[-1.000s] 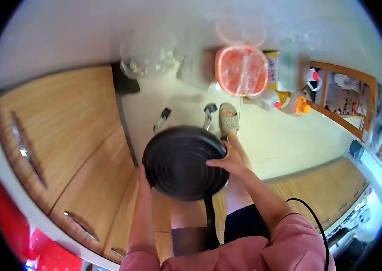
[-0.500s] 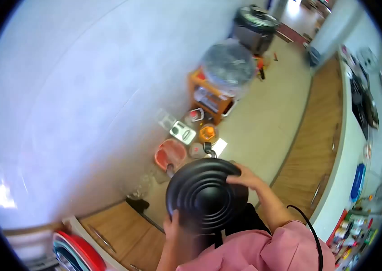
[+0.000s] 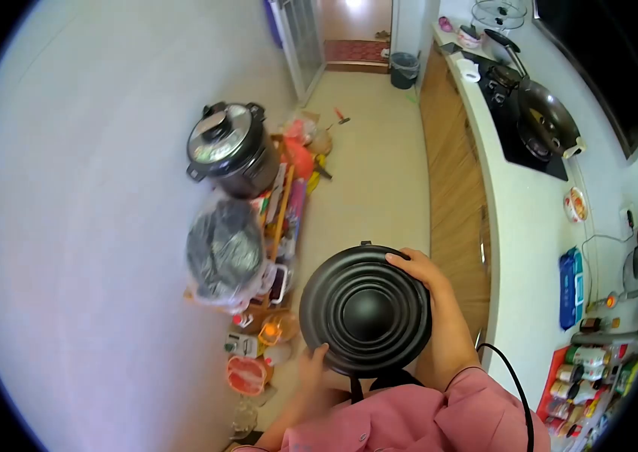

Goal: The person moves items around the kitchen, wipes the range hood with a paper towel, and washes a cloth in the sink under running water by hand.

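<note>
We find the black ringed disc (image 3: 368, 315) held up in front of the pink top, above the floor (image 3: 379, 181). Our right hand (image 3: 418, 270) pinches its rim at 1 o'clock, thumb on the upper face; our left hand (image 3: 314, 364) grips between 7 and 8, thumb also on top. We cannot see the fingers underneath. We judge the step in hand to be a two-handed hold; any move from it calls for both thumbs firm and the rim clear of the counter (image 3: 515, 248) at 3 o'clock. Farther out, we see the orange-capped bottle (image 3: 276, 329) between 8 and 9, the pressure cooker (image 3: 232, 151) near 11, and the wok (image 3: 549, 117) between 1 and 2.
</note>
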